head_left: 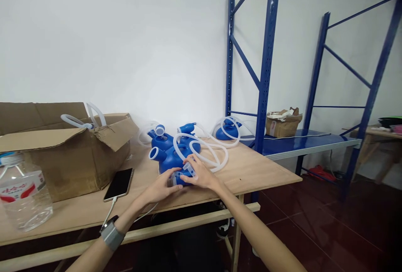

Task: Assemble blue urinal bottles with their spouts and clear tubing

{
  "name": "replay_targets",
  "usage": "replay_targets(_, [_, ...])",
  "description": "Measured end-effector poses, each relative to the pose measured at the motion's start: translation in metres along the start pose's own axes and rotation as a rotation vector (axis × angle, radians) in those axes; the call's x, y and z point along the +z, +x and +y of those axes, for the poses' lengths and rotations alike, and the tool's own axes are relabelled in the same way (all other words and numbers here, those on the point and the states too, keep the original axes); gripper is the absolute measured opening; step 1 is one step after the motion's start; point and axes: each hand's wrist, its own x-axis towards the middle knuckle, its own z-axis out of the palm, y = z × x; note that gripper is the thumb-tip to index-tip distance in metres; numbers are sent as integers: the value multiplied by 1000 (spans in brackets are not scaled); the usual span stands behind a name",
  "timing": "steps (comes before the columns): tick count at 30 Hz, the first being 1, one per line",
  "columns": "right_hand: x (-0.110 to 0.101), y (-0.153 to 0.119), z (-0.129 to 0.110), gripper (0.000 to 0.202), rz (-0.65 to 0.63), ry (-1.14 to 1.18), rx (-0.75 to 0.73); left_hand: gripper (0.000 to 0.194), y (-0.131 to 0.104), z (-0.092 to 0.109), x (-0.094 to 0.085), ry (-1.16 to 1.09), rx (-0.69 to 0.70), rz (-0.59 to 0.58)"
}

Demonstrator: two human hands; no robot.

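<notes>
Both hands meet at the table's front edge over a small blue piece with clear plastic parts [190, 169]. My left hand [163, 185] has its fingers and thumb around the left end of that piece. From the right, my right hand [201, 172] grips a clear part between thumb and fingers. Just behind them lies a blue bottle [169, 158] with a white-rimmed mouth pointing up and left. More blue bottles [161, 140] stand behind it, and a coiled white tube [224, 154] lies to the right.
An open cardboard box [75, 163], a large water bottle [25, 196] and a phone [119, 184] with a cable are on the left. Another blue bottle [226, 130] sits at the back right. Beyond are a blue rack [265, 62] and a small carton [282, 126].
</notes>
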Motion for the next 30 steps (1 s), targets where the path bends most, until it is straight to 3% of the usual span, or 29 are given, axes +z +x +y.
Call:
replay_targets(4, [-20,11,5,44,17,101,16,79,7,-2,0,-51,-61,19])
replay_targets(7, [-25,27,3,29,53,132,-10,77,20,2,0,-15,16,40])
replay_targets(11, [-9,51,-5,20,118,115,3,85,36,2,4,4,168,114])
replay_targets(16, [4,63,-11,14,89,96,-35,90,41,-5,-12,-277,49,211])
replay_targets(23, [-16,66,-24,30,-138,28,-207,108,47,0,-64,-404,63,9])
replay_targets(27, [-11,72,-26,36,-210,-54,-231,119,52,7,-71,-371,82,55])
replay_targets(30, [2,72,-14,72,-169,-7,-146,112,51,10,-78,-330,67,128])
